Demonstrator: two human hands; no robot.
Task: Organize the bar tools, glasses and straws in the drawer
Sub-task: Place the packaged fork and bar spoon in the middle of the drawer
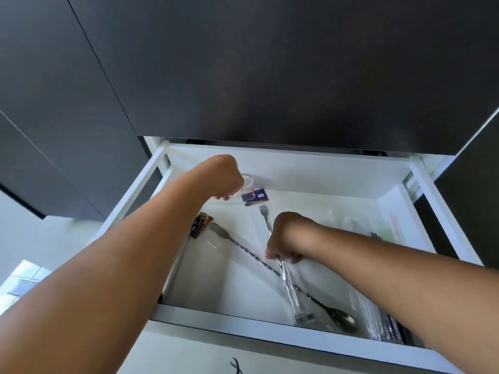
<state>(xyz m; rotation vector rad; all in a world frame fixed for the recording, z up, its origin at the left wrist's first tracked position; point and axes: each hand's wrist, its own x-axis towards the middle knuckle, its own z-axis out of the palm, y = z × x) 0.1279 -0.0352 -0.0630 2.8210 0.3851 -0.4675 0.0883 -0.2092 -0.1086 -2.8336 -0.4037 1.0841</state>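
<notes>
A white drawer stands pulled out below me. My left hand reaches to its far left corner and grips a small clear glass. My right hand pinches a packaged bar spoon in a clear sleeve with a blue card at its far end. A second twisted bar spoon with a fork end lies diagonally across the drawer floor, crossing under the first. Packs of straws lie at the near right.
Dark cabinet fronts rise above and on both sides of the drawer. More clear packets lie along the drawer's right side. A small printed card leans at the left wall. White floor lies below on the left.
</notes>
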